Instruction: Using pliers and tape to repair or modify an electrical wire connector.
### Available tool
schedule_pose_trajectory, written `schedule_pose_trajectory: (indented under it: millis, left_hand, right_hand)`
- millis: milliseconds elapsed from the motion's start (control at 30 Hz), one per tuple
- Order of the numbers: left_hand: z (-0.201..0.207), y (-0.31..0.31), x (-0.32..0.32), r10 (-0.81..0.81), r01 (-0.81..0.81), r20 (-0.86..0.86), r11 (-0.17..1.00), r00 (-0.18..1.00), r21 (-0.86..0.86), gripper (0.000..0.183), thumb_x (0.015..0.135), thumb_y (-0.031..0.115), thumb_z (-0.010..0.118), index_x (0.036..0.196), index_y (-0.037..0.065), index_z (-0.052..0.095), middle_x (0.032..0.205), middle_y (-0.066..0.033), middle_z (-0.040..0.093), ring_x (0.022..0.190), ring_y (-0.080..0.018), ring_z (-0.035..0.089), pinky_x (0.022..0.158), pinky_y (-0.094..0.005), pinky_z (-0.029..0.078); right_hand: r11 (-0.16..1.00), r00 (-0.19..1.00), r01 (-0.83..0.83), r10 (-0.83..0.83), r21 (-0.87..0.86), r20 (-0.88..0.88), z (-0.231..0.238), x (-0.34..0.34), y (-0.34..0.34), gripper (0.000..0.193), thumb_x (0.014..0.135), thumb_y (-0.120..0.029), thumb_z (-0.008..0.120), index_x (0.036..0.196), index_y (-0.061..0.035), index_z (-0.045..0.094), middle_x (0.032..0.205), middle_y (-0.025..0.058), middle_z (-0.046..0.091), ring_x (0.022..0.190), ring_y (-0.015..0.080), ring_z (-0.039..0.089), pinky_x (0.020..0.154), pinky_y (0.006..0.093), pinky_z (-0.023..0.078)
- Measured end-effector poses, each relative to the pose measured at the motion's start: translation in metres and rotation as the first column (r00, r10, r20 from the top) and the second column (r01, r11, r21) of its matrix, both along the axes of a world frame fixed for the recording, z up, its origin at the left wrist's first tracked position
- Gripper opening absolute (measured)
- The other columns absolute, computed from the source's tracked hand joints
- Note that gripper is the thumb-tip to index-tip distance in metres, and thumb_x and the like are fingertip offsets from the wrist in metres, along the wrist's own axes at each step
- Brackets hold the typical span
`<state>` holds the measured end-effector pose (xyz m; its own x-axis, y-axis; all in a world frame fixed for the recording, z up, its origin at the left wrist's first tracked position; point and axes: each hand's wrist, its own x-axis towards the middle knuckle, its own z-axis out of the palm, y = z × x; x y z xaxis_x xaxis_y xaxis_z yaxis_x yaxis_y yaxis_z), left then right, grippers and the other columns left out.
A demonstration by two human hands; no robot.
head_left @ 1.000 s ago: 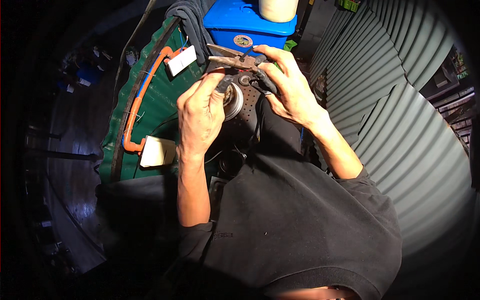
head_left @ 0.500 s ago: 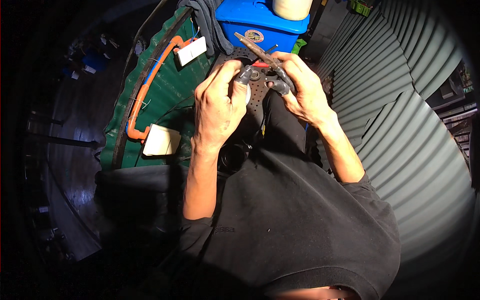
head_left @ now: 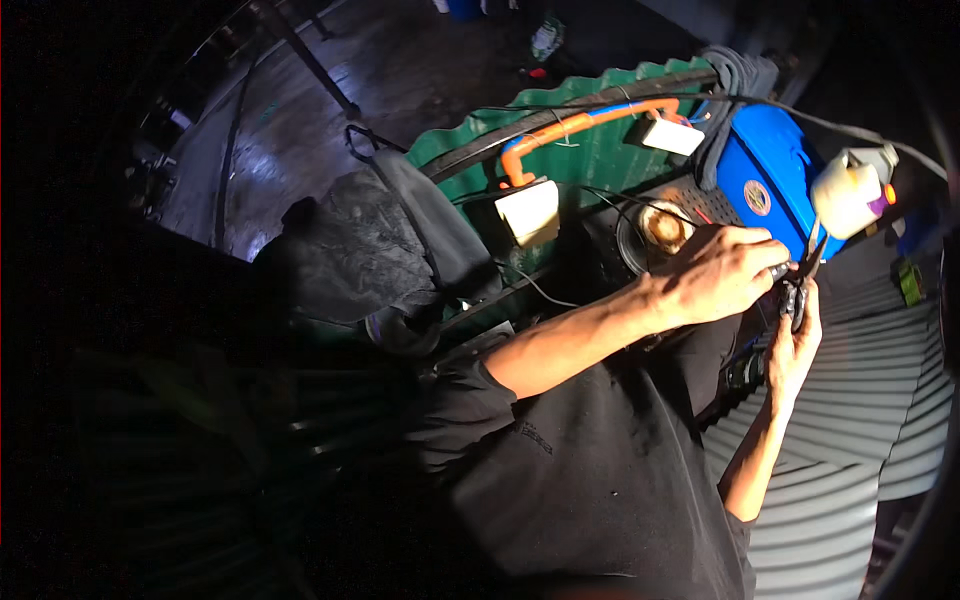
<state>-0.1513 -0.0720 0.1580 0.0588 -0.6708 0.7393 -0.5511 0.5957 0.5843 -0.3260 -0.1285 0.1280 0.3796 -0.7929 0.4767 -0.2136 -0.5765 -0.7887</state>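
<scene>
- The dark metal tool [head_left: 797, 292] stands nearly upright between both hands, just below the blue case [head_left: 770, 170].
- The right hand [head_left: 795, 350] wraps its lower end from beneath.
- The left hand [head_left: 715, 272] closes on its top from the side (fingertips hidden).
- The white plastic bottle [head_left: 845, 195] sits just beyond.

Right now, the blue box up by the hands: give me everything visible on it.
The blue box looks like hard glossy plastic with rounded edges and a small round emblem on its face. It sits tilted against the green corrugated sheet, under a black cable that crosses above it. A dark strap hangs over its left edge, and a whitish jug overlaps its right side. The left hand is just below it; contact unclear.
</scene>
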Motion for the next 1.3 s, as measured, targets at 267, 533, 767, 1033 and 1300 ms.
schedule_pose_trajectory:
  millis: [267, 533, 767, 1033, 1300]
  left_hand:
    - [-0.006, 0.003, 0.007, -0.024, 0.026, -0.072, 0.999, 0.997, 0.032, 0.014, 0.076, 0.009, 0.056, 0.087, 0.001, 0.061, 0.069, -0.011, 0.058, 0.061, -0.0227, 0.058, 0.058, -0.0346, 0.046]
    - [-0.003, 0.005, 0.014, 0.014, 0.009, -0.098, 0.973, 0.995, 0.229, 0.014, 0.078, 0.008, 0.063, 0.087, -0.003, 0.065, 0.076, -0.0084, 0.065, 0.062, -0.0087, 0.058, 0.055, -0.0231, 0.047]
    - [0.01, 0.009, 0.026, -0.152, 0.192, -0.149, 0.931, 0.977, 0.311, 0.015, 0.083, 0.007, 0.058, 0.091, -0.006, 0.063, 0.081, -0.0083, 0.064, 0.069, -0.0071, 0.057, 0.059, -0.0192, 0.047]
    - [0.016, 0.01, 0.043, -0.469, 0.587, -0.411, 0.777, 0.782, 0.229, 0.035, 0.086, 0.03, 0.057, 0.09, -0.005, 0.058, 0.076, 0.0011, 0.058, 0.069, -0.003, 0.05, 0.063, -0.0165, 0.039]
    - [0.012, 0.013, 0.047, -0.422, 0.589, -0.483, 0.763, 0.767, 0.269, 0.045, 0.083, 0.039, 0.06, 0.095, -0.005, 0.061, 0.072, 0.0036, 0.051, 0.057, -0.0001, 0.035, 0.049, -0.0155, 0.024]
  right_hand:
    - [0.922, 0.976, -0.098, 0.015, -0.375, -0.218, 0.021, 0.008, -0.006, 0.041, 0.086, -0.007, 0.043, 0.127, -0.0003, 0.041, 0.117, 0.0174, 0.053, 0.111, 0.0288, 0.05, 0.096, 0.0353, 0.036]
    - [0.723, 0.992, -0.069, -0.024, -0.687, -0.125, -0.001, 0.018, -0.037, 0.044, 0.063, -0.005, 0.071, 0.103, -0.0026, 0.054, 0.105, 0.0157, 0.058, 0.095, 0.0323, 0.058, 0.08, 0.037, 0.049]
    - [0.718, 0.977, -0.105, -0.054, -0.688, -0.206, 0.017, 0.014, -0.039, 0.028, 0.062, -0.011, 0.069, 0.084, -0.0042, 0.052, 0.093, 0.0093, 0.058, 0.083, 0.0256, 0.059, 0.069, 0.0315, 0.05]
    - [0.562, 0.967, -0.248, 0.191, -0.789, -0.167, 0.047, 0.036, -0.059, 0.015, 0.075, -0.011, 0.055, 0.081, 0.0012, 0.05, 0.111, 0.0158, 0.053, 0.105, 0.0343, 0.05, 0.092, 0.0443, 0.04]
    - [0.535, 0.943, -0.275, 0.314, -0.799, -0.114, 0.023, 0.05, -0.061, 0.016, 0.072, -0.009, 0.058, 0.079, 0.0017, 0.049, 0.096, 0.0149, 0.052, 0.09, 0.0306, 0.054, 0.076, 0.0362, 0.047]
